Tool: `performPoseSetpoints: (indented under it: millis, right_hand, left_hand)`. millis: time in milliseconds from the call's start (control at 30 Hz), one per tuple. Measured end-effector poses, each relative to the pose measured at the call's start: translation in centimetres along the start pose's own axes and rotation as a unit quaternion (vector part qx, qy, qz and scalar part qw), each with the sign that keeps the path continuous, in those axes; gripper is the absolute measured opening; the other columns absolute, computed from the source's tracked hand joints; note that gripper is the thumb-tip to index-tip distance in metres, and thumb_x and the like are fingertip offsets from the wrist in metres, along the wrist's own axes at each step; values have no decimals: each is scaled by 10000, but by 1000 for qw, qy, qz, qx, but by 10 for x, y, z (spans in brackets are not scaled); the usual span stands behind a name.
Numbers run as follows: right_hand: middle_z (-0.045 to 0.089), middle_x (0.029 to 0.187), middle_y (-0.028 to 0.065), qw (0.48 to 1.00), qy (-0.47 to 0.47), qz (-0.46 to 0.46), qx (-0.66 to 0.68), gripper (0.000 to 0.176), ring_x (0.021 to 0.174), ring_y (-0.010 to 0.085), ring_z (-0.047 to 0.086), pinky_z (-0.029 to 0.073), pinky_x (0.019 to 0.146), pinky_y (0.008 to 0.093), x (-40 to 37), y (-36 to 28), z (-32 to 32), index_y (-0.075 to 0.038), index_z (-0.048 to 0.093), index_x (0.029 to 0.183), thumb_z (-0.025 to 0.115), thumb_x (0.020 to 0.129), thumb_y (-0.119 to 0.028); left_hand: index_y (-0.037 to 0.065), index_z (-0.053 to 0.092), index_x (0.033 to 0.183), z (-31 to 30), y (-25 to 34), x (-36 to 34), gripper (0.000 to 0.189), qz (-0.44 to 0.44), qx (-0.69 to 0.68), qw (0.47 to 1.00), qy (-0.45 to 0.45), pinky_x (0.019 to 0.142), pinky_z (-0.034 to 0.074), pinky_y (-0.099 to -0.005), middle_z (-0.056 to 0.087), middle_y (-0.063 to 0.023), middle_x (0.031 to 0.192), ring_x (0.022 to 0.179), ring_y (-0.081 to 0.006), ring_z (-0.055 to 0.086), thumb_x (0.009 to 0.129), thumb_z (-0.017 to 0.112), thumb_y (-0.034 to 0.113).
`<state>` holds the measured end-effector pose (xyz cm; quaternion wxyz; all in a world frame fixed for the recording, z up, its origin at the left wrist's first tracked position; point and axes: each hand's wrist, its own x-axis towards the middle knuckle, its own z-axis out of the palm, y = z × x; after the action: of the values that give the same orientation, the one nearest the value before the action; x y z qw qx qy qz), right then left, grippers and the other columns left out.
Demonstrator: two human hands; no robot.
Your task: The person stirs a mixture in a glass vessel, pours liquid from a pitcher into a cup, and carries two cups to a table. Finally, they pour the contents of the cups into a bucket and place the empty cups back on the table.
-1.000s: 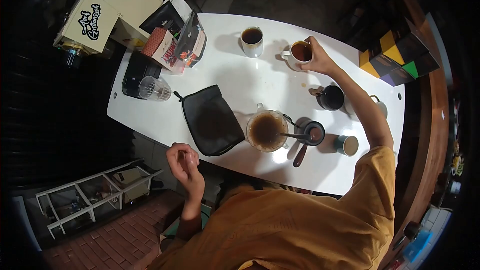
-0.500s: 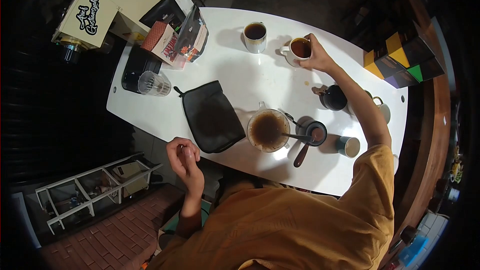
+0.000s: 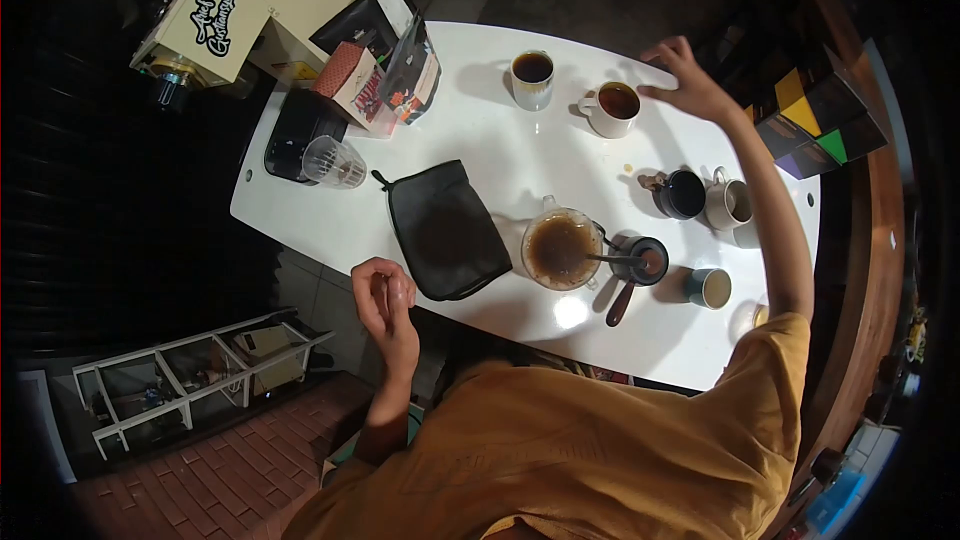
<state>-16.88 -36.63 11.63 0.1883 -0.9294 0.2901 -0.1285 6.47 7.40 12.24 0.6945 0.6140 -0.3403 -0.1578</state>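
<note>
My right hand [image 3: 693, 88] is open, its fingers spread just to the right of a white cup [image 3: 602, 122] of dark coffee and apart from it. To the left of that cup stands a taller white mug [image 3: 534, 92], also holding dark coffee. My left hand [image 3: 386, 300] is raised by the table's near edge with its fingers curled in, and nothing shows in it. Closest to it on the table lies a black zip pouch [image 3: 448, 230]. Right of the pouch is a glass server [image 3: 562, 248] with brown liquid.
A portafilter [image 3: 640, 260] with a spoon across it sits by the server. Near my right arm are a black pitcher [image 3: 684, 194], a beige mug [image 3: 728, 202] and a teal cup [image 3: 708, 287]. Coffee bags [image 3: 412, 75] and a clear ribbed cup [image 3: 334, 162] stand left.
My right hand has let go of the white cup and drawn away up and to the right. The cup stays on the table. The view has shifted slightly; my left hand remains curled.
</note>
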Motion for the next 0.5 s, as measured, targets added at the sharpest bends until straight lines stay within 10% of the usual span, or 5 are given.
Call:
performPoseSetpoints:
  millis: [133, 300, 400, 500]
  right_hand:
    - [496, 1184, 124, 997, 71, 23, -27, 337, 1127, 283, 559, 458, 988, 381, -45, -106, -93, -51, 567, 1130, 666, 905, -282]
    - [610, 1204, 134, 965, 205, 121, 111, 469, 1134, 227, 600, 423, 1033, 368, -183, -224, -146, -10, 500, 1342, 639, 902, -91]
    - [633, 931, 137, 974, 166, 108, 108, 208, 739, 177, 625, 485, 628, 260, -242, -298, -132, -14, 620, 1091, 594, 918, -125]
    - [618, 631, 86, 980, 65, 10, 186, 242, 535, 165, 540, 391, 512, 283, -207, -383, -64, -22, 618, 711, 607, 865, -208]
  left_hand:
    - [34, 478, 1016, -18, 0, 10, 77, -19, 17, 1000, -14, 597, 343, -242, 422, -10, 745, 663, -83, 388, 991, 496, 106]
    - [21, 496, 1025, -60, -5, 23, 58, -12, -33, 999, -31, 620, 350, -216, 463, -9, 838, 694, -73, 416, 973, 519, 29]
    - [25, 497, 983, -102, -7, 32, 30, 16, -63, 995, -71, 635, 365, -224, 488, -23, 852, 709, -79, 432, 966, 521, 17]
    - [14, 514, 927, -154, -3, 36, 39, 15, -58, 992, -109, 682, 395, -226, 494, -36, 863, 736, -95, 458, 966, 517, 15]
